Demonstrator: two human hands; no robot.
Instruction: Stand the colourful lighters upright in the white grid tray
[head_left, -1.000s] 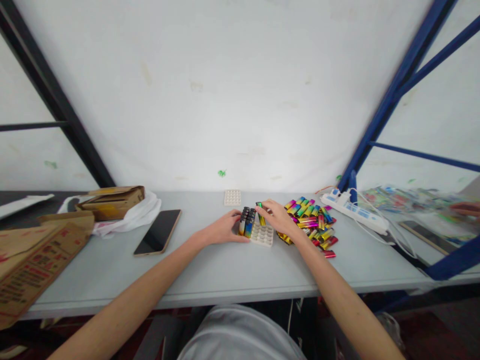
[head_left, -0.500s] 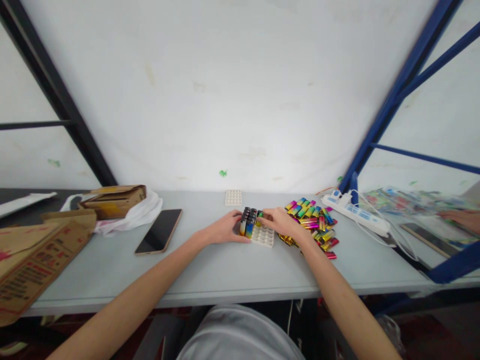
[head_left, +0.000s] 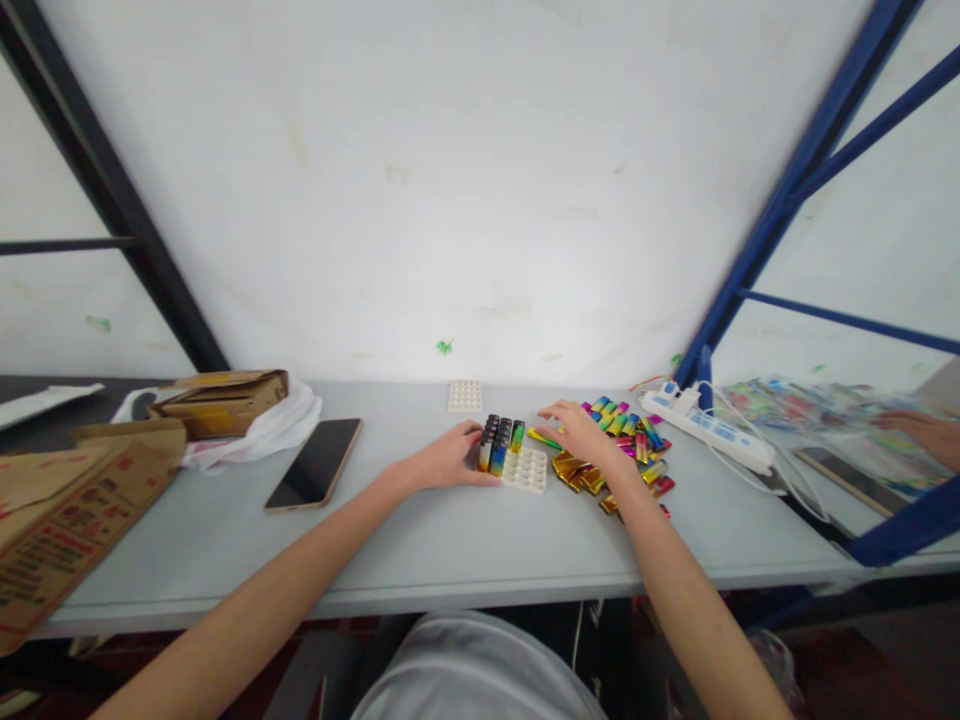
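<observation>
A white tray [head_left: 526,472] with rows of round holes lies on the table. Shiny coloured tubes with black tops [head_left: 492,445] stand upright in its left part, and one green-yellow tube [head_left: 517,436] stands beside them. My left hand [head_left: 448,455] is curled around the tray's left side, its thumb at the front and fingers behind the tubes. To the right, my right hand [head_left: 576,432] is over the near-left part of a pile of loose metallic tubes [head_left: 622,425], fingers stretched out. A green-yellow tube [head_left: 545,437] lies just under those fingers; its contact with them is unclear.
Another white holed tray [head_left: 465,395] lies near the wall. A phone [head_left: 315,463] rests at the left, with cardboard boxes [head_left: 225,405] and a white plastic bag [head_left: 289,425] beyond. A power strip [head_left: 709,428] with cables lies right of the pile, beside a blue metal frame [head_left: 750,260].
My right hand has left the green-yellow tube standing in the tray and moved right to the pile, its fingers opening. My left hand stays at the tray's left side.
</observation>
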